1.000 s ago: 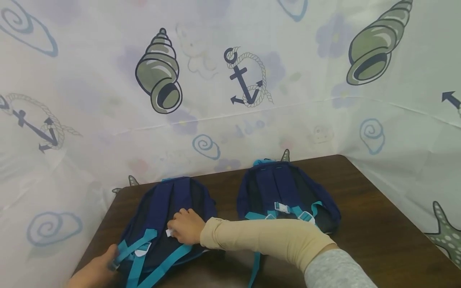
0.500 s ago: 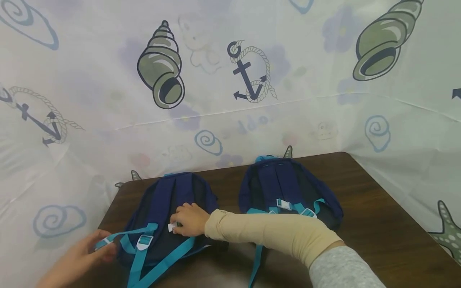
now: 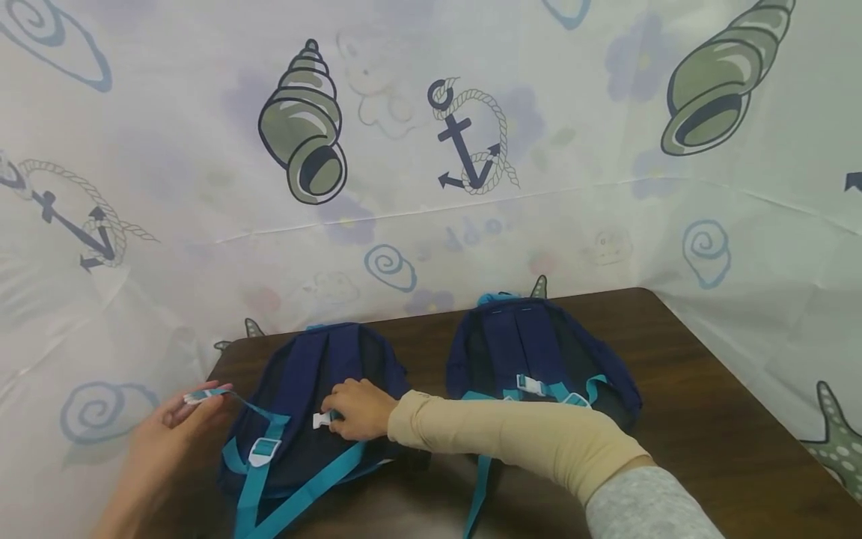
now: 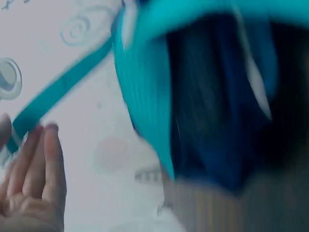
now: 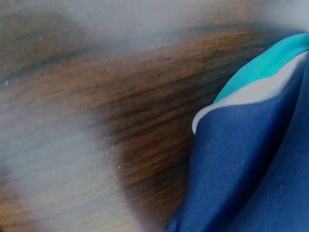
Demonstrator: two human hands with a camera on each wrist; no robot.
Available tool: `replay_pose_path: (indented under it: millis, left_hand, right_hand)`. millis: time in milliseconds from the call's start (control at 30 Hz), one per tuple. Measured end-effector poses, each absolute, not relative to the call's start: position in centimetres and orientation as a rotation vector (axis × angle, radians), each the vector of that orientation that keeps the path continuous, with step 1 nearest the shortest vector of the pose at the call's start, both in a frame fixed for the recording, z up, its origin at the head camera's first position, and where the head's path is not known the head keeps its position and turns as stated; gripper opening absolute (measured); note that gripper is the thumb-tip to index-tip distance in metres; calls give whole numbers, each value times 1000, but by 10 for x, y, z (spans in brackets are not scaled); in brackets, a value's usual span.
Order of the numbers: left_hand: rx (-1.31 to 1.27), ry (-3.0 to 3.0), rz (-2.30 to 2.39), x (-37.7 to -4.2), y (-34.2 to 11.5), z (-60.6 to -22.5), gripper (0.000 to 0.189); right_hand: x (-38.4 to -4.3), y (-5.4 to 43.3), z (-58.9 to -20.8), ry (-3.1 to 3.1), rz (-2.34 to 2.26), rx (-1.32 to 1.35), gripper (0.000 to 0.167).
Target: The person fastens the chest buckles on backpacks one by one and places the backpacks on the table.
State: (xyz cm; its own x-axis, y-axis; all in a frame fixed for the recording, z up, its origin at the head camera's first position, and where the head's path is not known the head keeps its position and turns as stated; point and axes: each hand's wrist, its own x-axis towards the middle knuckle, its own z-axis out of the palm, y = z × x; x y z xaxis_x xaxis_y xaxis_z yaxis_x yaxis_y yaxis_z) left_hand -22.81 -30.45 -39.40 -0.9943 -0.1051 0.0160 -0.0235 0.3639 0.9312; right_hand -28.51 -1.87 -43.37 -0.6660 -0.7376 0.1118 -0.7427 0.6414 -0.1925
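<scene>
A navy backpack (image 3: pixel 306 374) with teal straps lies on the table, its strap side up. Left of it, my left hand (image 3: pixel 164 442) pinches a white buckle half (image 3: pixel 197 396) at the end of a teal strap (image 3: pixel 259 410), which runs slack back to the bag. In the left wrist view that strap (image 4: pixel 63 89) stretches from the bag to the fingers. Over the bag's middle, my right hand (image 3: pixel 364 410) holds another white buckle half (image 3: pixel 320 421), its prongs pointing left. The right wrist view shows only the bag's navy side (image 5: pixel 236 145) and the table, no hand.
A second navy backpack (image 3: pixel 572 359) lies to the right, partly behind my sleeved right forearm (image 3: pixel 498 430); a white buckle (image 3: pixel 530 385) shows on its straps. The brown table (image 3: pixel 700 419) meets a white printed curtain (image 3: pixel 539 232) at the back and sides.
My left hand has drawn the strap's buckle end away from the bag, left and then up. My right hand keeps its buckle half over the bag, shifted slightly. The head view has tilted a little.
</scene>
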Motion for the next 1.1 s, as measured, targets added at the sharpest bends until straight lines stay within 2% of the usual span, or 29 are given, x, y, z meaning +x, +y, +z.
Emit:
replay_pose_path:
  millis: [67,133,233,367,467,567,867,1100]
  left_hand:
    - [33,-2370,-1931,-232,-300,-397,47]
    - [-18,-2329,-1930,-235,-292,-400,43]
    - [-93,-2551,-1468,-239,-281,-402,43]
    - [-360,-2801,-746,-244,-270,-399,38]
    - [-602,-2923,-569,-250,-261,-396,36]
    - [-705,-3008,-527,-257,-250,-396,33]
    - [-768,-3044,-461,-266,-235,-401,32]
    - [-695,-3115,-468,-259,-240,-406,32]
  right_hand:
    - [-284,-21,-436,-2821,365,1287,29]
    - [-284,-23,-438,-2821,382,1297,30]
    - [-284,-24,-440,-2830,432,1292,30]
    - [-287,-23,-439,-2813,494,1300,31]
    - [-291,-19,-437,-2798,506,1300,31]
    - [-294,-15,-433,-2801,514,1284,31]
    - [-296,-12,-431,-2816,551,1297,32]
    - [-291,-17,-436,-2833,598,1304,32]
